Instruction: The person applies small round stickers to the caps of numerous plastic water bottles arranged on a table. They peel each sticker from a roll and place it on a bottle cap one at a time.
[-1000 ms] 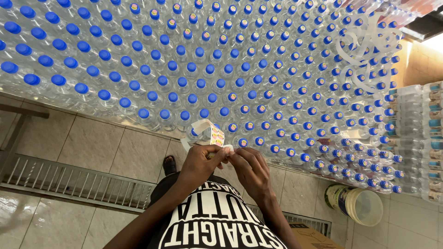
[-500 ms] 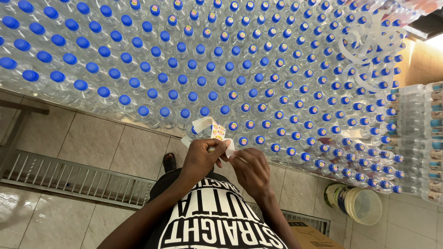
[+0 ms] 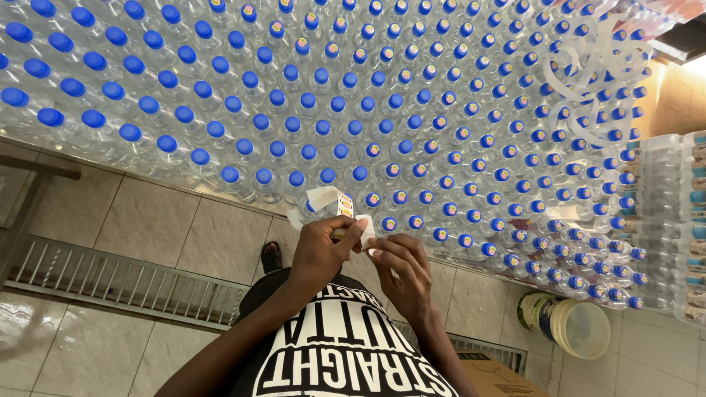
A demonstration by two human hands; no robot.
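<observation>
A person's left hand (image 3: pixel 320 254) grips a strip of small stickers (image 3: pixel 332 202) while the right hand (image 3: pixel 401 268) pinches one loose at the edge of massed blue-capped water bottles (image 3: pixel 331 110), seemingly mid-peel, needing careful placement.

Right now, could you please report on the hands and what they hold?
Left hand gripping sticker strip. Right hand pinching its loose end. Blue-capped bottles just ahead; nothing between.

A tiled floor (image 3: pixel 154 228) carries a metal drain grate (image 3: pixel 110 283), a plastic bucket (image 3: pixel 566 323) and a cardboard box (image 3: pixel 493 375). Massed blue-capped bottles (image 3: pixel 353 110) fill a low surface, itself hidden.
</observation>
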